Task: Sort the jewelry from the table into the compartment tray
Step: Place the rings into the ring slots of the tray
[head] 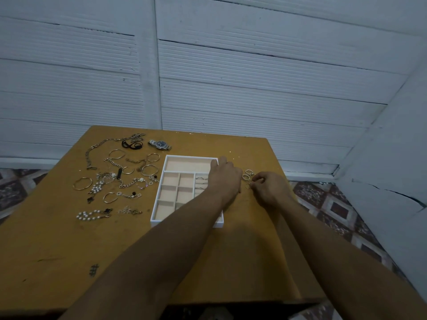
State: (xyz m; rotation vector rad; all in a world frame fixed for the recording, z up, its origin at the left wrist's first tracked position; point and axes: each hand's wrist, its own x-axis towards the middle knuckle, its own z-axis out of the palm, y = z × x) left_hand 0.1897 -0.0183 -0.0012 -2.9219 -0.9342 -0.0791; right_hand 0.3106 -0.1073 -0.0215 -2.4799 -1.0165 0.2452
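Down on a ring (pixel 248 186) now. It lies on the table (pixel 69 250) just right of the tray (pixel 157 204), a touch nearer than the small huddle of rings (pixel 248 175). The step, as I read it, is to lift this one and carry it across to the slots (pixel 200 183) in the tray's right column, where a band or two already seem to sit. To do it well, pinch that band alone and lift straight up so the neighbours don't scatter. Then go over the other wrist, which lies right in the path.

The right hand (pixel 269 188) has its fingers curled in, with the tips closed together on the ring. The left hand (pixel 225 174) reaches across the tray, fingers laid fairly straight over the far right rim and gripping nothing I can make out. Out left, chains (pixel 97 148) and a watch (pixel 160 144) wait on the table.
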